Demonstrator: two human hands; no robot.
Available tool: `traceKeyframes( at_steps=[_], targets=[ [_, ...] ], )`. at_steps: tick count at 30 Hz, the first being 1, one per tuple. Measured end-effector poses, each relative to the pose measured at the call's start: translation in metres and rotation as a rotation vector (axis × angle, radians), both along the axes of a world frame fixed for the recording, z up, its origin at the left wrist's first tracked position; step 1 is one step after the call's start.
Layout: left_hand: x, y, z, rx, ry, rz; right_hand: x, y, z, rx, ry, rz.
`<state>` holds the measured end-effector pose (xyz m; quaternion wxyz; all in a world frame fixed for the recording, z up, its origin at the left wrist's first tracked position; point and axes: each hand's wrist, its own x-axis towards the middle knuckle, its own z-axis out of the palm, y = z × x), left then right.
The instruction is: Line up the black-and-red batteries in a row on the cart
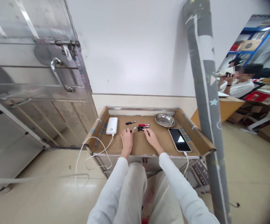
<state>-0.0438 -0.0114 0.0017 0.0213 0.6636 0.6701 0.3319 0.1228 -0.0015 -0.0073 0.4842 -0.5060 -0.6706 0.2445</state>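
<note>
Cardboard-lined desk (143,147): raised sides (194,134), low front (144,155) (pale wall (137,46) behind)
Left fingers (126,132), right fingers (147,133): at black items (141,127); grip unclear

no readable text, blue lettering (185,133) on brown cardboard lining (146,146), too blurred to make out

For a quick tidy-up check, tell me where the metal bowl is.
In the head view, the metal bowl sits at the far right of the cardboard surface, just beyond the phone.
</note>
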Motion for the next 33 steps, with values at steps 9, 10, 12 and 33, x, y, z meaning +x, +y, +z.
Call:
traceKeyframes(
  at_steps=[9,10,12,33],
  targets=[
    [0.033,-0.005,0.003,0.064,-0.555,-0.598,0.005,-0.008,-0.004,-0.413,0.770,0.202],
    [0.036,-0.004,0.006,0.063,-0.597,-0.600,0.008,-0.008,-0.003,-0.433,0.827,0.214],
    [0.037,-0.002,0.013,0.058,-0.662,-0.589,0.012,-0.008,-0.002,-0.460,0.901,0.231],
    [0.000,0.012,-0.015,-0.054,-0.834,-0.314,0.010,-0.002,-0.013,-0.202,0.737,0.004]
  ],
)
